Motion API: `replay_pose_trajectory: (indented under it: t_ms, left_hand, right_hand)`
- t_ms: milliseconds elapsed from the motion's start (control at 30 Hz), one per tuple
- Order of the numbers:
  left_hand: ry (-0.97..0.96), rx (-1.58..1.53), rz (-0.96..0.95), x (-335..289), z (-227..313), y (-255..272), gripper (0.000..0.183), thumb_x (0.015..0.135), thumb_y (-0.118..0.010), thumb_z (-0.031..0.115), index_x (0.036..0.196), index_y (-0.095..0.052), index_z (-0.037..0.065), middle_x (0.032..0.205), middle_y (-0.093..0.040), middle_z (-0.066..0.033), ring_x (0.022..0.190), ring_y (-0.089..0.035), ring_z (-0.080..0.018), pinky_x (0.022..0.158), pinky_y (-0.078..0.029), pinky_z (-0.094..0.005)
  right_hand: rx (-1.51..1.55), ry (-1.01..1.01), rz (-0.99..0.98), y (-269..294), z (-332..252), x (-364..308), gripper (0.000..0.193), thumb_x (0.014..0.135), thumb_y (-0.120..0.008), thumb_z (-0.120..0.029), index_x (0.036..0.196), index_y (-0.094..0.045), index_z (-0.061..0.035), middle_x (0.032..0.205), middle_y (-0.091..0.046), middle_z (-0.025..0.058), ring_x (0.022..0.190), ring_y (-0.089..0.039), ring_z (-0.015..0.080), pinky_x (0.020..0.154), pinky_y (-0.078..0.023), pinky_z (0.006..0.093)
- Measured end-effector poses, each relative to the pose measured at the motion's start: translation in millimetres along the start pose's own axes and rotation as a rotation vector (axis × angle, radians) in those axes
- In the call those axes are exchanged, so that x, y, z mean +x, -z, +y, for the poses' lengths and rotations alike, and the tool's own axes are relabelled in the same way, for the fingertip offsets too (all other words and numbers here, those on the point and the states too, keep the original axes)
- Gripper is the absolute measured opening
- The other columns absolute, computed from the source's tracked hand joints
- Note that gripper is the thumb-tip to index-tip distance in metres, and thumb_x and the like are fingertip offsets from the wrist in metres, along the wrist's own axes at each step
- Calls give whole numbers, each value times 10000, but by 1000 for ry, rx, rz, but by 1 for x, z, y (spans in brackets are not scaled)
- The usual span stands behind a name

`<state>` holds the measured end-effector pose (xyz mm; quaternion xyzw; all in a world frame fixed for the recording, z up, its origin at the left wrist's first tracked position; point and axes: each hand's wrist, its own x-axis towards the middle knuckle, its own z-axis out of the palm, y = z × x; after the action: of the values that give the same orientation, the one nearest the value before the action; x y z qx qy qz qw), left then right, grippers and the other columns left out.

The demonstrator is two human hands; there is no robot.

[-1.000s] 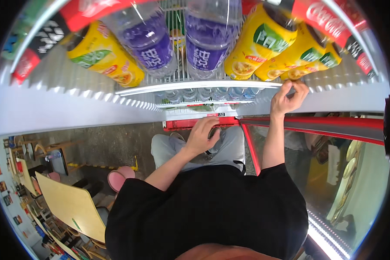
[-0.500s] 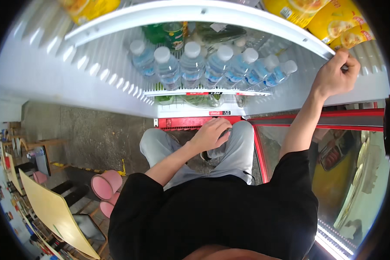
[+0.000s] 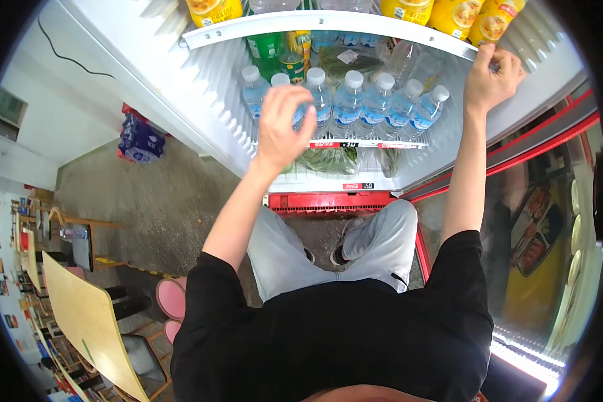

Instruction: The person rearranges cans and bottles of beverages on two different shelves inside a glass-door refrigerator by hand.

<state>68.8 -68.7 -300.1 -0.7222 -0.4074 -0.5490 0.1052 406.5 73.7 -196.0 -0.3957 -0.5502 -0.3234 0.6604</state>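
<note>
A row of several clear water bottles (image 3: 347, 110) with white caps stands at the front of a shelf inside an open fridge. My left hand (image 3: 281, 127) is raised before the left end of that row, overlapping one or two of the bottles. Its fingers curve with the thumb held apart, and nothing shows in the grasp. Up at the right, my right hand (image 3: 494, 80) is closed around the right end of the upper shelf's white front edge (image 3: 342, 24). Along that upper shelf stand several yellow bottles or packs (image 3: 451, 19) with food pictures on them.
Behind the water are a green bottle (image 3: 266, 48) and wrapped green vegetables (image 3: 352, 59); more bagged greens (image 3: 325, 159) lie below. The fridge's glass door (image 3: 479, 201) swings out at right. At left are a wooden table (image 3: 80, 311), pink stools (image 3: 172, 298) and a purple pack (image 3: 141, 141).
My left hand has risen from near my knee to the bottle row. The right hand stays on the shelf edge. The whole view has shifted, and my knees have spread.
</note>
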Motion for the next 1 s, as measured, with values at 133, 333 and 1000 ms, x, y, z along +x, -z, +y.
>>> replay_pose_trajectory:
  t_ms: [133, 333, 1000]
  left_hand:
    - [46, 170, 36, 39, -26, 21, 149, 847, -663, 32, 991, -633, 8, 1012, -670, -155, 995, -611, -352, 872, -475, -432]
    - [228, 252, -129, 79, -77, 21, 221, 929, -575, 180, 1060, -633, 12, 1069, -649, -255, 1003, -594, -462, 890, -472, -516]
    - [573, 352, -852, 82, -149, 3, 378, 870, -632, 417, 994, -748, 79, 979, -728, -189, 925, -684, -380, 836, -523, -458]
  right_hand:
    - [8, 112, 94, 13, -41, -7, 169, 797, -749, -113, 709, -607, -93, 842, -653, 37, 893, -578, 261, 759, -474, 399]
    - [711, 78, -464, 14, -141, -48, 144, 781, -730, -47, 741, -592, -49, 723, -602, 105, 703, -598, 266, 665, -485, 375]
    - [416, 223, -1687, -96, -179, -85, 438, 854, -552, -468, 1071, -740, -138, 1107, -711, 179, 1061, -663, 378, 931, -515, 481]
